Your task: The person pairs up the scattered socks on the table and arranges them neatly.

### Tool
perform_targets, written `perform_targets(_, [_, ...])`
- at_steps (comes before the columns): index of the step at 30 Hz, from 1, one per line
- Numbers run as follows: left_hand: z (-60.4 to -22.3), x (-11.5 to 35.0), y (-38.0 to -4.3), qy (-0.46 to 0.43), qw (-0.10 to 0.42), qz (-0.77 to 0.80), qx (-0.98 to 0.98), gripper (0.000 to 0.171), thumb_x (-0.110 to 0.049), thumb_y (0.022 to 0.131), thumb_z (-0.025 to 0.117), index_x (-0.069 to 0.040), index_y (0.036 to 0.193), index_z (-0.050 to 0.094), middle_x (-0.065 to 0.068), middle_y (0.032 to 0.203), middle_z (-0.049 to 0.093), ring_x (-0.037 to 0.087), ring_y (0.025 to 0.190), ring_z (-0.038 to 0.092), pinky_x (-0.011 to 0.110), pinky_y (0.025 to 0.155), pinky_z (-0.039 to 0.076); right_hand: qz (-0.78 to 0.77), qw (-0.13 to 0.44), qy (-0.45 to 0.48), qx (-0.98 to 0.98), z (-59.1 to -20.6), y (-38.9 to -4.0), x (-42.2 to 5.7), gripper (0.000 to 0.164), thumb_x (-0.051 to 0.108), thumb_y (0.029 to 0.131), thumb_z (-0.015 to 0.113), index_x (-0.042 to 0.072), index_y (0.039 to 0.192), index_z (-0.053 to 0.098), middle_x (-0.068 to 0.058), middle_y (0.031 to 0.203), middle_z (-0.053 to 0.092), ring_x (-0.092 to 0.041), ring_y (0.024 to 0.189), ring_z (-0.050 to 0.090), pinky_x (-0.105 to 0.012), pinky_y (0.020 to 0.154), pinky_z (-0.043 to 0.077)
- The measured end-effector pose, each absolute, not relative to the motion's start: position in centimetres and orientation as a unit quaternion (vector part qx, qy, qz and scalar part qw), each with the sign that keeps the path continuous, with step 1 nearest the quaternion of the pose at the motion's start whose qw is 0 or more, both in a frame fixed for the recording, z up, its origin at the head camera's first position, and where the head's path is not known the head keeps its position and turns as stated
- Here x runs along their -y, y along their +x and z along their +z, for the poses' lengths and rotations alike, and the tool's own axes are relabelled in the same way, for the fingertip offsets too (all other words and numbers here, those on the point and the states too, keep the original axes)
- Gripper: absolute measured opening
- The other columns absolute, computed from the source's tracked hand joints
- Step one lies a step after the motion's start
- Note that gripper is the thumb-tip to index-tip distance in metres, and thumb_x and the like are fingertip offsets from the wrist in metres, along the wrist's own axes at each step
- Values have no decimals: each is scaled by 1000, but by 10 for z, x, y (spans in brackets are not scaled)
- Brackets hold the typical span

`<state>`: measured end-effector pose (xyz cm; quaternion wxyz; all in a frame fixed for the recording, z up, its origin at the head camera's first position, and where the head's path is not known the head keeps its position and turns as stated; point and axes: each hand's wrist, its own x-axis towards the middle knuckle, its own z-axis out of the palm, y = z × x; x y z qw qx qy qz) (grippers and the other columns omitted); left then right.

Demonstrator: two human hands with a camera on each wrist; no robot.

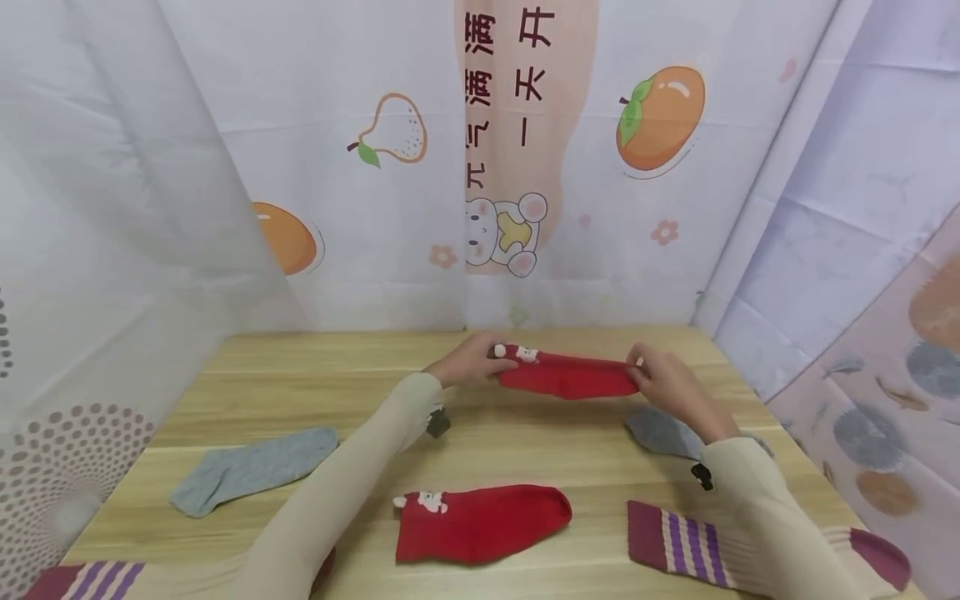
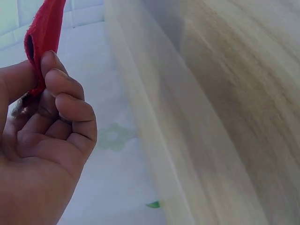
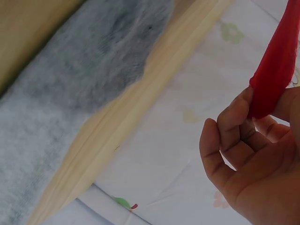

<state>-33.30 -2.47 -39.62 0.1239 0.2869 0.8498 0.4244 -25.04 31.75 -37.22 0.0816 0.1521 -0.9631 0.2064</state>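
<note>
A red sock (image 1: 570, 377) with a white figure near its cuff is stretched sideways above the back of the table. My left hand (image 1: 471, 360) pinches the cuff end between thumb and fingers; the left wrist view shows the red cloth (image 2: 47, 33) in that grip. At the other end, my right hand (image 1: 667, 383) pinches the toe, and the red tip (image 3: 269, 89) shows between thumb and fingers in the right wrist view. A second red sock (image 1: 483, 523) of the same pattern lies flat nearer the front.
A grey sock (image 1: 255, 468) lies at the left. Another grey sock (image 1: 663, 433) is partly under the right arm. Cream socks with purple stripes lie at front right (image 1: 693, 546) and front left (image 1: 105, 579), partly covered by the sleeves. A printed curtain (image 1: 360, 250) hangs behind the wooden table (image 1: 592, 462).
</note>
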Motion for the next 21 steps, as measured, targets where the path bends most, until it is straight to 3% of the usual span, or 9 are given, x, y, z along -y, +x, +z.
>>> perform_targets(8, [-384, 47, -310, 283, 104, 428, -852, 15, -22, 94, 71, -9, 99, 64, 3, 92, 66, 16, 75, 61, 27, 64, 54, 203, 104, 169, 959, -373, -232, -299, 5, 6, 97, 60, 7, 101, 58, 0, 64, 54, -14, 51, 42, -31, 50, 39])
perform_targets(15, [-383, 59, -294, 262, 96, 410, -868, 16, -24, 92, 74, -12, 99, 65, -1, 94, 66, 16, 81, 63, 29, 68, 55, 213, 111, 181, 954, -381, -223, -292, 5, 7, 97, 60, 8, 102, 58, 3, 62, 51, -11, 52, 39, -29, 52, 37])
perform_targets(21, [-381, 70, -283, 264, 98, 419, -863, 16, -23, 93, 72, -10, 97, 64, 0, 85, 67, 14, 70, 62, 28, 64, 54, 215, 122, 205, 947, -378, -220, -282, 7, 4, 96, 62, 8, 101, 58, 6, 61, 50, -9, 50, 37, -27, 51, 36])
